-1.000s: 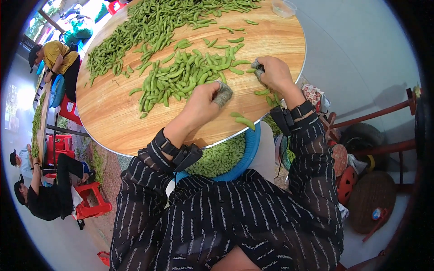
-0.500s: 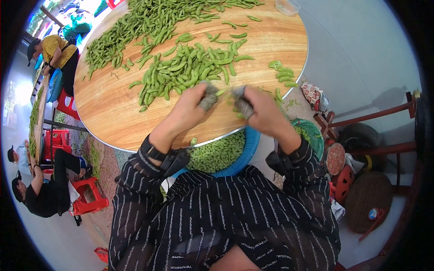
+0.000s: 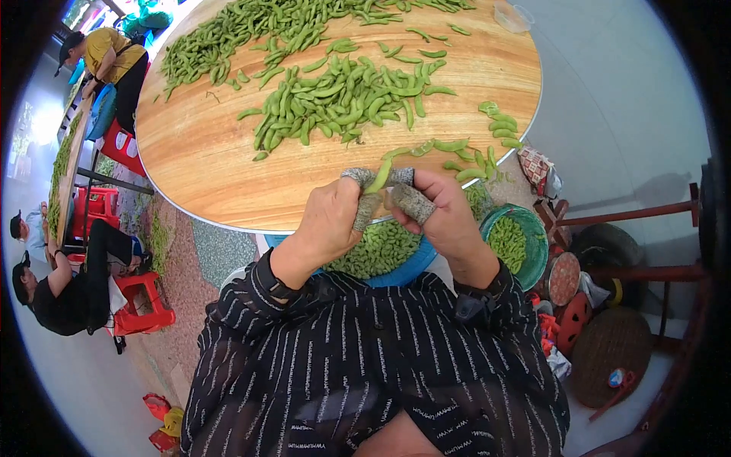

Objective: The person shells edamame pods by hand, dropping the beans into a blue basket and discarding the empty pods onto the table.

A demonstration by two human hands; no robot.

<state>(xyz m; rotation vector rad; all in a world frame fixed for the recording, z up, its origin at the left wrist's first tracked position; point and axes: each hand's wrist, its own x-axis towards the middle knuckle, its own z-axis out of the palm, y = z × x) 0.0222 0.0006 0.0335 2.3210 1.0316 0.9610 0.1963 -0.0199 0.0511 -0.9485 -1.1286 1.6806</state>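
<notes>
Close together over the near table edge, my hands work on one green soybean pod. My left hand pinches it between thumb and forefinger, both wrapped in grey finger covers. My right hand, with similar covers, closes thumb and forefinger against the pod's right side; its fingertips partly hide the contact. Below the hands, a blue basin holds shelled green beans. Ahead on the round wooden table lies a pile of soybean pods, and several loose pods sit near its right edge.
A bigger heap of pods covers the table's far side, by a clear plastic container. At right stand a green basin with green pieces and a wooden rack. People and red stools are at left.
My hands have come closer together and slightly nearer to me, with the pod now plainly seen between them. The view has shifted, bringing the green basin out from behind my right arm.
</notes>
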